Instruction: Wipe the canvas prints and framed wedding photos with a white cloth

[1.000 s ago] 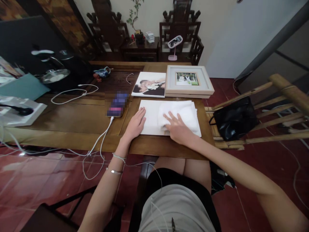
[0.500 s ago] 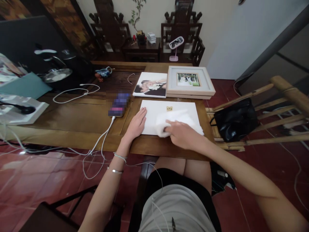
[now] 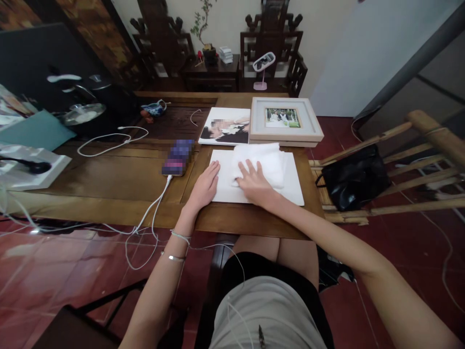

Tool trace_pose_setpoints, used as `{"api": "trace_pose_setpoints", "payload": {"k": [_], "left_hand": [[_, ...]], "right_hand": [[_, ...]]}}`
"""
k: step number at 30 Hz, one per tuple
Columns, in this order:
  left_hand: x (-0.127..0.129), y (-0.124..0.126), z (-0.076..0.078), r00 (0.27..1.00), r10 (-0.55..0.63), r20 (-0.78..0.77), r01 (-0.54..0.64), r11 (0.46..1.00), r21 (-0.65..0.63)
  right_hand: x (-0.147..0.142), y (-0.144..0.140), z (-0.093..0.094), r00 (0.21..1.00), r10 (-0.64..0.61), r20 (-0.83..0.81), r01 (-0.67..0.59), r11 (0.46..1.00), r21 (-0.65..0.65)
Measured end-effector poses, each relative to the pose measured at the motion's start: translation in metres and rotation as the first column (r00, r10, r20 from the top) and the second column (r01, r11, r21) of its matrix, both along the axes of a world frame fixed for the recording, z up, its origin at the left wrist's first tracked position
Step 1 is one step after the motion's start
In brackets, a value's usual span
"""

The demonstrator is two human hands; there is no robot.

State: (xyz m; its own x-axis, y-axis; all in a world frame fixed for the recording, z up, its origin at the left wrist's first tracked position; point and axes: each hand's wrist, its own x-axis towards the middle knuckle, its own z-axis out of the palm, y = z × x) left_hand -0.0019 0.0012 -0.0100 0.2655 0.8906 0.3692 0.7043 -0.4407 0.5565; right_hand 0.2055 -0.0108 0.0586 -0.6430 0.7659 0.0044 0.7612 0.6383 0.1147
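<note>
Two hands work on the board (image 3: 290, 186): left hand (image 3: 205, 186) flat on its left edge, fingers together; right hand (image 3: 254, 183), fingers apart, presses cloth (image 3: 263, 160). Wiping in hand; uncovered right portion likely next.

Right hand (image 3: 254, 183) shifted from lower right of white board (image 3: 294, 186) toward its centre, up and left in frame. White cloth (image 3: 263, 157) carried with it: previously bunched at board's near edge, now spread over board's upper middle, far edge reaching picture frame (image 3: 285, 121). Small tan mark on board covered again.
</note>
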Motion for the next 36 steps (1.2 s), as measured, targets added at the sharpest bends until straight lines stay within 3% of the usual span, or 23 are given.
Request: {"api": "trace_pose_setpoints", "payload": {"k": [5, 9, 12, 15, 20, 24, 27, 31, 34, 36], "left_hand": [[0.001, -0.001, 0.001, 1.000, 0.011, -0.004, -0.011, 1.000, -0.007], [0.001, -0.002, 0.003, 1.000, 0.002, 0.010, -0.002, 1.000, 0.003], [0.001, -0.002, 0.003, 1.000, 0.007, 0.009, -0.007, 1.000, -0.006], [0.001, -0.002, 0.001, 1.000, 0.014, 0.014, -0.014, 1.000, -0.004], [0.000, -0.001, 0.001, 1.000, -0.002, 0.011, 0.002, 1.000, -0.003], [0.000, -0.002, 0.001, 1.000, -0.001, 0.021, 0.001, 1.000, -0.004], [0.000, -0.002, 0.000, 1.000, 0.000, 0.029, 0.000, 1.000, 0.002], [0.001, -0.002, 0.001, 0.999, 0.013, 0.029, -0.013, 1.000, -0.005], [0.001, -0.003, 0.004, 0.999, 0.005, 0.034, -0.004, 1.000, -0.019], [0.001, -0.004, 0.005, 0.999, 0.001, 0.036, -0.001, 1.000, -0.015]], "right_hand": [[0.011, -0.067, 0.017, 0.988, 0.144, -0.051, -0.150, 0.979, -0.137], [0.016, -0.089, 0.040, 0.957, 0.254, -0.141, -0.284, 0.919, -0.272], [0.015, -0.072, 0.051, 0.960, 0.224, -0.167, -0.269, 0.903, -0.336], [0.009, -0.033, 0.051, 0.987, 0.098, -0.130, -0.136, 0.936, -0.325], [-0.007, 0.033, 0.026, 0.997, -0.024, -0.076, 0.008, 0.980, -0.198], [-0.019, 0.045, 0.005, 0.998, -0.033, -0.046, 0.031, 0.999, -0.033], [-0.023, 0.020, -0.004, 0.999, -0.007, -0.045, 0.009, 0.999, 0.040], [-0.019, -0.041, -0.004, 0.991, 0.119, -0.065, -0.113, 0.990, 0.090], [-0.011, -0.079, 0.006, 0.971, 0.223, -0.087, -0.221, 0.975, 0.030], [-0.006, -0.090, 0.017, 0.958, 0.261, -0.121, -0.268, 0.962, -0.048]]}}
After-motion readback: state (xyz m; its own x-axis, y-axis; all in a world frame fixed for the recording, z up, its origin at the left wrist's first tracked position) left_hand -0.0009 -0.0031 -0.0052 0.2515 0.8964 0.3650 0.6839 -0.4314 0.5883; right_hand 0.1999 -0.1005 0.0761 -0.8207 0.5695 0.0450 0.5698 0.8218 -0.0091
